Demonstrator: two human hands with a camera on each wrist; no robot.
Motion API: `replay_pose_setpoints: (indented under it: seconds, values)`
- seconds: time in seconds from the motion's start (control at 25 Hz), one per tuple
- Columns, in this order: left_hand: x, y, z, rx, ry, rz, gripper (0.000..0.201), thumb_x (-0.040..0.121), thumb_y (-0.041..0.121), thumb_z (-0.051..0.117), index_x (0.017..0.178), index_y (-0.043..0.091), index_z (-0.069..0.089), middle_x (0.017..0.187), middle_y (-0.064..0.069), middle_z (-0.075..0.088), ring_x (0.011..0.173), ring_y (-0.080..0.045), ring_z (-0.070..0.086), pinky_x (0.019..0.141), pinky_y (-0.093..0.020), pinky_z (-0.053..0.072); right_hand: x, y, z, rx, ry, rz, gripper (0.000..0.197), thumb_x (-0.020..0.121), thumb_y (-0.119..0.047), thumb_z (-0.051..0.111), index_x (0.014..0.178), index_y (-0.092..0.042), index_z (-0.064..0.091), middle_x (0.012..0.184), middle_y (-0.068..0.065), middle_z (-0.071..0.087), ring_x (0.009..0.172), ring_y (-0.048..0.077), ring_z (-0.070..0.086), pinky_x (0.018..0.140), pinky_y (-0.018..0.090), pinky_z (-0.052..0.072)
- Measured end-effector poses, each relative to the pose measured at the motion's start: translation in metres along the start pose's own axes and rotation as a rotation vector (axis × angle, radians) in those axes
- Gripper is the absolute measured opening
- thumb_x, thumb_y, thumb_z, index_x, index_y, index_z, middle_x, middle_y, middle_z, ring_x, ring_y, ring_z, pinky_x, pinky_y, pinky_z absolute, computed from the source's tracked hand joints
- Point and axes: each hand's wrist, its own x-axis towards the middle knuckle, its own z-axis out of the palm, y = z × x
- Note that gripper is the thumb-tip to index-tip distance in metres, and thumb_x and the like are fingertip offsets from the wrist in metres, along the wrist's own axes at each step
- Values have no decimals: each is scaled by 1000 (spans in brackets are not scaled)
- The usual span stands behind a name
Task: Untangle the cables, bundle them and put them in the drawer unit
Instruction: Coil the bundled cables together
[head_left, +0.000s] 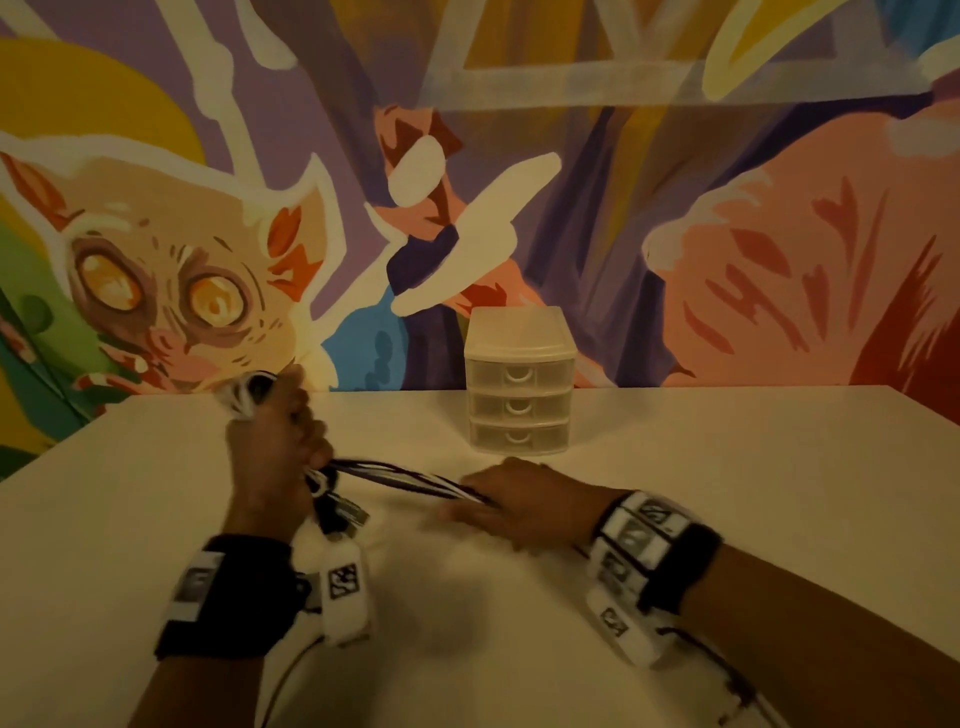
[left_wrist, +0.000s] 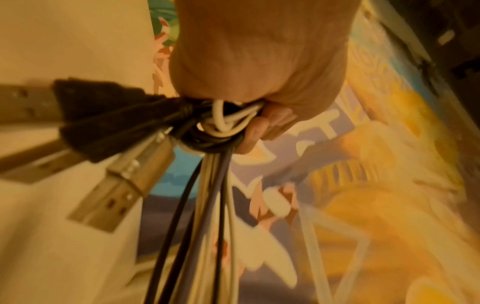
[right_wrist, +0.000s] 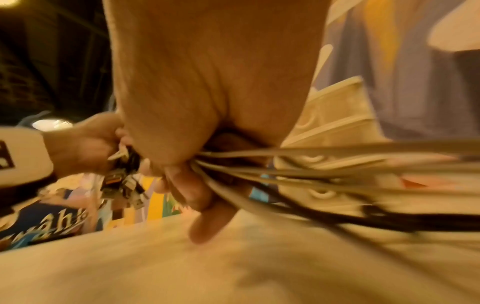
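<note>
A bunch of black and white cables (head_left: 410, 478) stretches taut between my two hands above the white table (head_left: 727, 467). My left hand (head_left: 275, 441) grips one end in a fist, with cable loops (head_left: 249, 395) sticking out above it and USB plugs (head_left: 348, 514) hanging below. The left wrist view shows the fist (left_wrist: 249, 72) closed round the cables (left_wrist: 207, 205) and metal USB plugs (left_wrist: 122, 189). My right hand (head_left: 519, 504) holds the strands lower and to the right; its fingers (right_wrist: 202, 185) curl round the cables (right_wrist: 311, 174). The small white three-drawer unit (head_left: 519, 379) stands behind, all drawers closed.
A painted mural wall (head_left: 208, 234) rises directly behind the table's far edge. The drawer unit (right_wrist: 337, 127) sits just beyond my right hand. Bare tabletop (head_left: 779, 441) lies to the right of the unit and in front of my arms.
</note>
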Motion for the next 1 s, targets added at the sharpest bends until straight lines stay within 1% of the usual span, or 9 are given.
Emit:
replay_pose_setpoints:
  seconds: [0.08,0.2,0.28,0.4,0.6,0.72,0.84,0.92,1.0]
  values:
    - [7,7,-12,-35,38,18,36,99,32,68,71,26,46,54,8,29,42,-9,24,37,-22,21,-37,26,-7,-9,-9,64,59,102,-73,38,91,-21,63,76,-1,66,64,11,63,70,26,54]
    - [5,4,-3,-11,68,67,37,98,32,69,70,25,47,54,7,30,43,-10,23,40,-22,19,-90,60,-24,-109,-2,122,59,97,-77,35,87,-26,61,75,-4,64,65,5,56,67,17,40]
    - [0,2,14,7,68,78,37,98,32,70,69,25,47,52,7,32,42,-10,24,40,-22,20,-119,81,-39,-186,24,205,51,99,-75,39,84,-31,61,75,-6,63,65,1,57,64,15,40]
    - [-11,-6,31,23,67,56,39,98,34,70,68,23,47,52,7,31,44,-11,24,40,-23,20,-157,117,-50,-362,118,275,53,93,-81,31,83,-36,56,72,-13,60,68,3,55,71,23,42]
    - [-37,-36,71,60,10,12,38,100,31,70,70,23,47,53,7,32,43,-11,26,40,-22,23,-185,166,-43,-535,283,500,85,84,-94,17,91,-29,71,84,-6,73,81,14,64,72,32,48]
    - [-43,-49,90,31,17,-18,37,102,30,69,73,21,48,53,6,31,42,-11,25,40,-23,23,-181,171,-49,-606,124,602,92,78,-99,11,104,-33,69,103,-8,72,100,17,64,87,34,44]
    - [-45,-59,97,27,16,-36,35,102,31,70,76,19,50,54,4,32,43,-12,26,40,-24,24,-165,152,-61,-577,-99,601,81,87,-83,50,146,-29,47,147,-2,48,144,24,41,125,48,18]
    - [-44,-61,97,22,28,-47,35,102,31,70,75,18,50,55,4,32,44,-12,26,41,-24,24,-144,116,-67,-414,-60,473,106,82,-75,67,165,-28,20,169,1,22,159,28,21,131,48,9]
    - [-44,-62,96,16,20,-62,36,102,31,69,74,19,50,55,5,32,44,-12,26,41,-24,24,-110,65,-61,-255,56,277,109,85,-77,65,167,-28,13,173,-1,21,159,26,25,130,42,21]
